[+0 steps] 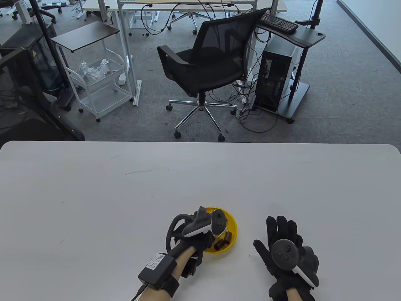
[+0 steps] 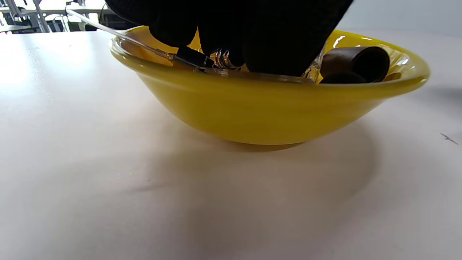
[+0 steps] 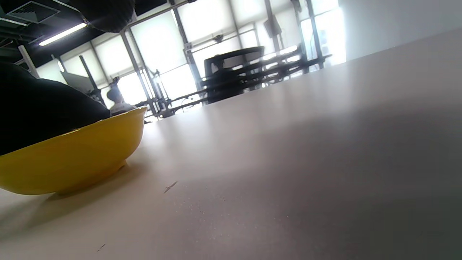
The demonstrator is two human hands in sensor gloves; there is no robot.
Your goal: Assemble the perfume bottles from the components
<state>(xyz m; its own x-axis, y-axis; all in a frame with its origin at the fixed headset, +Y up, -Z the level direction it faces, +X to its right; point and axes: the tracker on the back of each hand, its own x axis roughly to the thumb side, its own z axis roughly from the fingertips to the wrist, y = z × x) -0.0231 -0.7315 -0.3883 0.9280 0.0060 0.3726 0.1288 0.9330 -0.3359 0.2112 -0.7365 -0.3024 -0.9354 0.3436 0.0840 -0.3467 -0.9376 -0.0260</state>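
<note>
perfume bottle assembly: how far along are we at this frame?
Done: nothing; no assembled bottle shows on the table.
In hand: the left hand reaches into the yellow bowl, fingers over a clear threaded bottle neck beside a spray tube; whether it grips is hidden. The right hand rests flat.
Left: all of it; the brown caps are loose in the bowl.

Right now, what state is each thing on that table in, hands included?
Yellow bowl: upright on the table, holding perfume parts.
Brown caps: lying on their sides in the bowl.
Spray tube: slanting out over the bowl's rim.
Left hand: fingers down inside the bowl; grip hidden.
Right hand: flat on the table, fingers straight, holding nothing.
</note>
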